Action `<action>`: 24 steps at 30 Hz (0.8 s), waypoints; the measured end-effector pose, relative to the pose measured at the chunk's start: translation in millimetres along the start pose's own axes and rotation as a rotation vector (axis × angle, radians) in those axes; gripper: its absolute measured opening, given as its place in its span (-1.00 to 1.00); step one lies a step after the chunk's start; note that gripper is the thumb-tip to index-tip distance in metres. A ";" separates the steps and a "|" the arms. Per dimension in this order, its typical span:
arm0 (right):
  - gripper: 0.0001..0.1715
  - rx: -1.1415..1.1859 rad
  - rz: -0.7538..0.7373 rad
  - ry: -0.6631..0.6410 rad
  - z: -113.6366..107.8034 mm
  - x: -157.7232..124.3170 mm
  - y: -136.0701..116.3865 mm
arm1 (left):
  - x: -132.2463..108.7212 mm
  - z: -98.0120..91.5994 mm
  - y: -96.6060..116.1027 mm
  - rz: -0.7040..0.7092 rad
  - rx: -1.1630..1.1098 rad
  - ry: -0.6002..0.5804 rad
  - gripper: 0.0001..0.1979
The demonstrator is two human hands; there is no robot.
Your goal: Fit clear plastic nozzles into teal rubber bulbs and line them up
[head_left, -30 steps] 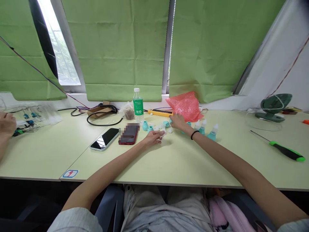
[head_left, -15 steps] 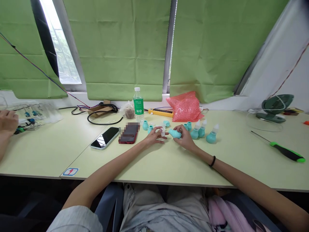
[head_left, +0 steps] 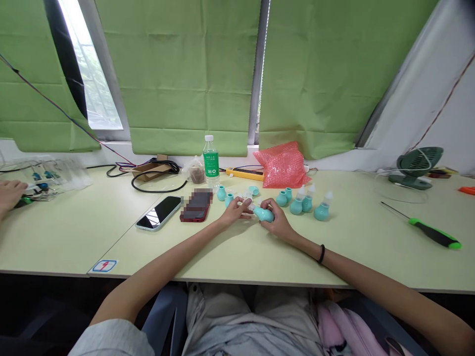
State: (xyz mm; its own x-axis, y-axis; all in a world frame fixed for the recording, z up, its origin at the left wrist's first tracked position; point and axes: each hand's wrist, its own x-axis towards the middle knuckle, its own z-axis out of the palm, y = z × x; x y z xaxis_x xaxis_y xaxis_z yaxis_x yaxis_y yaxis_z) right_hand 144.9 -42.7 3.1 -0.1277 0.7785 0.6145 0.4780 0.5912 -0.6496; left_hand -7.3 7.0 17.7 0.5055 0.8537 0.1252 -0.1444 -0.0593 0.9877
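Observation:
My right hand point(head_left: 279, 222) is closed around a teal squeeze bulb point(head_left: 263, 214), its neck tilted to the left. Between the fingertips of my left hand point(head_left: 233, 213) is a small clear nozzle point(head_left: 251, 206), up against the bulb's neck; whether it is seated there I cannot tell. Beyond my left hand stand open teal bulbs point(head_left: 221, 193), and another teal piece point(head_left: 254, 190) lies by some clear parts point(head_left: 246, 194). To the right of my right hand are two more open bulbs point(head_left: 282, 199) and three bulbs with clear nozzles on top point(head_left: 321, 211).
Left of my hands lie a red-cased phone point(head_left: 196, 205) and a pale-cased phone point(head_left: 159, 213). Behind are a water bottle point(head_left: 211, 163), a yellow tool point(head_left: 245, 173) and a pink bubble-wrap bag point(head_left: 282, 165). A screwdriver point(head_left: 434, 232) and a fan point(head_left: 419, 165) are right. Another person's hand point(head_left: 11, 195) is far left.
The bulb in my right hand has moved left and its neck has met the clear nozzle in my left hand; before, they were apart. The view has shifted slightly.

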 end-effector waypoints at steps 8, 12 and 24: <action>-0.64 -0.078 -0.075 -0.010 2.3 -4.1 -8.0 | -8.2 1.8 -2.5 0.111 0.325 -0.044 -0.75; -0.65 -0.152 -0.105 0.000 4.7 -5.9 -15.5 | -10.6 5.6 1.6 0.035 0.211 -0.035 -0.78; -0.71 -0.239 -0.092 -0.076 6.7 -8.8 -19.5 | -15.0 13.6 0.5 -0.052 0.028 -0.073 -0.80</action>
State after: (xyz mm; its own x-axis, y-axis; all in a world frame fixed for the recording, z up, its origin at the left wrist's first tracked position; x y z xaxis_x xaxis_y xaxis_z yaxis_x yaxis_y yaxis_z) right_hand 130.9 -59.7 7.4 -0.2408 0.7426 0.6250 0.6520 0.6008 -0.4626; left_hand -3.4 -12.9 17.5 0.5724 0.8162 0.0791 -0.0932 -0.0310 0.9952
